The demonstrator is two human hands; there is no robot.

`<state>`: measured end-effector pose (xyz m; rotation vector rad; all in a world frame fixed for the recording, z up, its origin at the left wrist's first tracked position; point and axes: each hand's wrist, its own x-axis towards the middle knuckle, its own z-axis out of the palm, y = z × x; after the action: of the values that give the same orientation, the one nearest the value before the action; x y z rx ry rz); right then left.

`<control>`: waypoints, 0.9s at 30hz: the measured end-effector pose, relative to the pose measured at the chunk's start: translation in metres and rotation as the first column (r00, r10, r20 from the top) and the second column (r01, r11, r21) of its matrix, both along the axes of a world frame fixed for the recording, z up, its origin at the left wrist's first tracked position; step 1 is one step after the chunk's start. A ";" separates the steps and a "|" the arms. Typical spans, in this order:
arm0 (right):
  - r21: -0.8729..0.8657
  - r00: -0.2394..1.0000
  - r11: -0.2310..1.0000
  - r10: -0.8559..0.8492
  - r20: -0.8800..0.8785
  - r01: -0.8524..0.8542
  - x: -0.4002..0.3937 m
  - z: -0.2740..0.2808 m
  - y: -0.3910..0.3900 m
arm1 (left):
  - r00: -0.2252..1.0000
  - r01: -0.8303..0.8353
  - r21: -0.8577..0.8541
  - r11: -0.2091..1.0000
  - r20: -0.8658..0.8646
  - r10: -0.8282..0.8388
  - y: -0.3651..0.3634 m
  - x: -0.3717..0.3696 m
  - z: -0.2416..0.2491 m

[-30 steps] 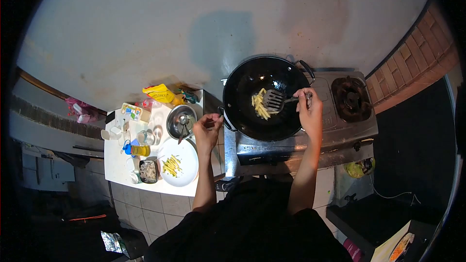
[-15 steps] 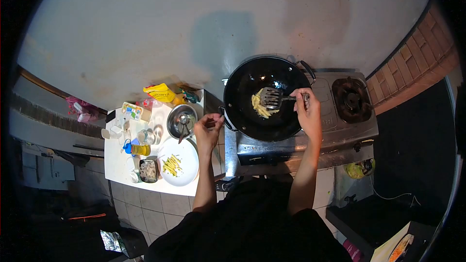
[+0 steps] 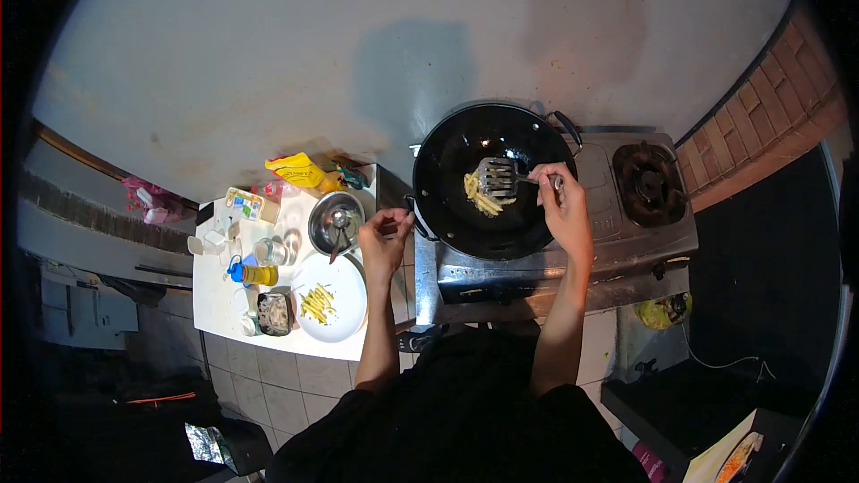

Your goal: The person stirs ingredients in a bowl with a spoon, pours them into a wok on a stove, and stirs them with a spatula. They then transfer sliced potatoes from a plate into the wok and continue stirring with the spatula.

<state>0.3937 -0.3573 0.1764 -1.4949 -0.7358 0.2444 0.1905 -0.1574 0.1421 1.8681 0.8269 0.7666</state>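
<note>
A large black wok [image 3: 488, 237] sits on the left burner of the metal stove. My right hand [image 3: 562, 206] is closed around the handle of a slotted spatula [image 3: 497, 177], its head inside the wok. Pale yellow strips of food [image 3: 483, 200] lie against and under the spatula head. At the wok's left loop handle [image 3: 422, 222], my left hand [image 3: 385, 237] has its fingers pinched together on the handle. To the left, a white plate [image 3: 349, 313] holds more yellow strips.
On the white table [image 3: 210, 304] stand a metal bowl with a spoon [image 3: 337, 224], an oil bottle [image 3: 254, 275], a dark-rimmed container [image 3: 274, 314], jars and a yellow packet [image 3: 300, 172]. A second burner [image 3: 648, 181] is at the right.
The spatula head has shifted slightly left and up in the wok and tilted. My right hand has moved slightly left with it. My left hand has hardly moved.
</note>
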 end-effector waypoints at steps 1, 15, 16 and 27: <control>-0.021 1.000 1.000 0.011 0.015 -0.011 0.000 0.000 0.000 | 1.000 0.000 -0.008 1.000 -0.002 0.000 -0.001 0.000 0.002; -0.028 0.981 1.000 0.020 0.194 -0.015 0.002 -0.006 0.003 | 0.998 -0.008 0.049 0.999 -0.054 0.011 -0.001 0.001 0.004; -0.026 0.980 1.000 0.016 0.200 -0.011 0.002 -0.006 0.003 | 0.999 -0.005 0.057 0.998 -0.049 0.008 -0.001 0.000 0.003; -0.059 0.983 0.998 0.008 0.185 0.003 -0.004 0.007 -0.001 | 0.999 -0.012 0.027 1.000 -0.048 0.013 -0.003 0.001 0.007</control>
<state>0.3895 -0.3587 0.1834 -1.5873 -0.8852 0.1311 0.1910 -0.1608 0.1493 1.9132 0.8631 0.7465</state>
